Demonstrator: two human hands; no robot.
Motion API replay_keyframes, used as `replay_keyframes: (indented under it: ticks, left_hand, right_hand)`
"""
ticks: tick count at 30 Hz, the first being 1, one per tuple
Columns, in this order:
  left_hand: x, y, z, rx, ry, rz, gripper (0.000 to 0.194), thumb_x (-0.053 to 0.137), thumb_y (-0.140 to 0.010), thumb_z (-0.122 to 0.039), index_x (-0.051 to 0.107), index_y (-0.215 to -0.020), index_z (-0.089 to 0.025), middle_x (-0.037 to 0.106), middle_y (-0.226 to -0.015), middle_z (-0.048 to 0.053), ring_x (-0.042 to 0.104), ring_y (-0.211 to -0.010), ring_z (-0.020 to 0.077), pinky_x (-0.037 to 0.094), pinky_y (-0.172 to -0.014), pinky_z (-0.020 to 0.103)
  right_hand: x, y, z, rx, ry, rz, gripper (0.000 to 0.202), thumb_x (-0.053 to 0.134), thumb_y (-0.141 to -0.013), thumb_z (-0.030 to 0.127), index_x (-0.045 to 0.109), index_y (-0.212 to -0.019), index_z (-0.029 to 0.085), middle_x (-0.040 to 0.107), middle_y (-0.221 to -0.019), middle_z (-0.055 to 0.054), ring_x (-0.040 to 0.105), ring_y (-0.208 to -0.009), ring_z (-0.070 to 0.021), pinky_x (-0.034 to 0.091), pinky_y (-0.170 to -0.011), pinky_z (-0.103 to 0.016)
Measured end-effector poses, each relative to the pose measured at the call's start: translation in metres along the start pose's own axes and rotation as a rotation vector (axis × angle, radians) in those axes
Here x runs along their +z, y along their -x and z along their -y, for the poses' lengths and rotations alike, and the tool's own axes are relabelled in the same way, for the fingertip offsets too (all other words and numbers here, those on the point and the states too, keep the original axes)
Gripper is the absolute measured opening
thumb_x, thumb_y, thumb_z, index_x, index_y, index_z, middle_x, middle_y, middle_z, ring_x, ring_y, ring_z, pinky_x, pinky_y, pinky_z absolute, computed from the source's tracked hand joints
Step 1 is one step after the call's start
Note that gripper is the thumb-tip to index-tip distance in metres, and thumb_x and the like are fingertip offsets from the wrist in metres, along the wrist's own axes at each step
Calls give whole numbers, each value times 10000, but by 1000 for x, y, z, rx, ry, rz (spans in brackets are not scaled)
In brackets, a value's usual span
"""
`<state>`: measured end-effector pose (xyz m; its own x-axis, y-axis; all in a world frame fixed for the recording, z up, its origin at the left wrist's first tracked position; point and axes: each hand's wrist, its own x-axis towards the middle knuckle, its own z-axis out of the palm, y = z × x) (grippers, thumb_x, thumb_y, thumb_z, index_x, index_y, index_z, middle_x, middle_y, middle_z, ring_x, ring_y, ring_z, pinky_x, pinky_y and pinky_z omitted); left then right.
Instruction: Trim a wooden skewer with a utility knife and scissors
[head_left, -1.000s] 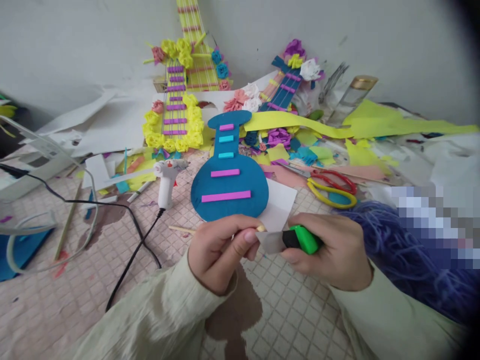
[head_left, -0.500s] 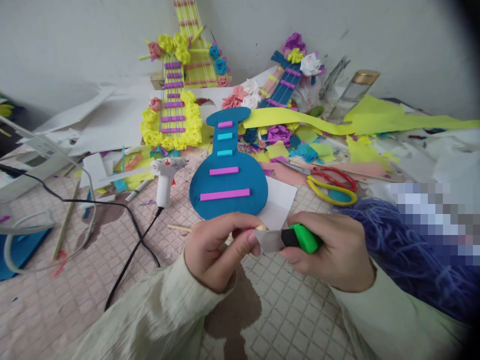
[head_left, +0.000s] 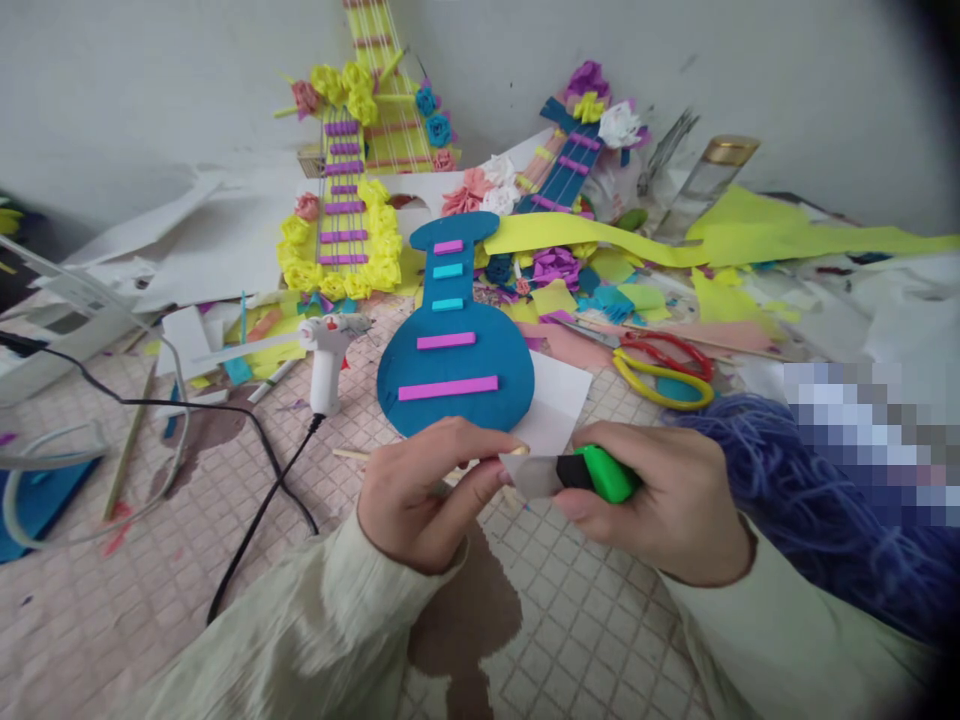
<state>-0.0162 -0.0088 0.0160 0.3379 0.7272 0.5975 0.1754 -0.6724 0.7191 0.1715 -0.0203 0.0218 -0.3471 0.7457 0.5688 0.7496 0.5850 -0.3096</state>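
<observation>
Between thumb and forefinger, my left hand (head_left: 427,490) pinches a thin wooden stick (head_left: 351,455), whose pale end shows at the fingertips. My right hand (head_left: 660,500) is wrapped round a green and black utility knife (head_left: 609,474), its blade (head_left: 532,475) pointing left against the stick's end. Just beyond my hands lies a blue guitar-shaped cutout (head_left: 456,358) with pink and light blue strips across it. A piece of white paper (head_left: 562,400) sticks out from under its right side.
A white glue gun (head_left: 325,370) with a black cord stands left of the cutout. Red and yellow scissors (head_left: 664,370) and purple yarn (head_left: 780,470) lie to the right. Behind are a yellow decorated guitar (head_left: 345,200), paper scraps and a gold-lidded jar (head_left: 716,175).
The blade has shifted slightly left and its tip now shows past the stick's end. My left hand has moved slightly left and up, still pinching the stick.
</observation>
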Motion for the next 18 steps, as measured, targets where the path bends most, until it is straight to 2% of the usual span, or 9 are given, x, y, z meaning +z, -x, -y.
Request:
replay_keyframes:
  ticks: [6, 10, 15, 18]
  left_hand:
    - [2, 4, 3, -12, 47, -27, 229, 546, -751, -102, 622, -930, -223, 661, -771, 39, 602, -673, 164, 477, -587, 284]
    - [4, 7, 5, -2, 82, -79, 253, 575, -733, -101, 619, -937, -244, 659, -766, 34, 596, -669, 168, 478, -582, 301]
    - [6, 7, 6, -16, 72, -147, 235, 600, -715, -108, 622, -895, -258, 660, -744, 21, 598, -639, 162, 476, -551, 297]
    - [4, 5, 5, -5, 63, -137, 224, 599, -710, -103, 623, -875, -252, 662, -730, 20, 602, -645, 165, 485, -556, 298]
  right_hand:
    - [1, 1, 2, 35, -8, 4, 480, 414, -761, 589, 510, -546, 171, 407, -417, 43, 359, -380, -60, 278, -396, -202]
    - [1, 1, 4, 67, -49, 36, 482, 415, -762, 583, 528, -549, 165, 414, -423, 39, 364, -383, -58, 273, -391, -201]
    - [3, 2, 7, 79, -26, 7, 455, 430, -764, 557, 508, -544, 167, 387, -419, 52, 337, -374, -48, 263, -378, -190]
    - [4, 3, 9, 90, -16, 2, 444, 445, -755, 556, 508, -547, 170, 384, -419, 52, 347, -374, -49, 263, -382, -194]
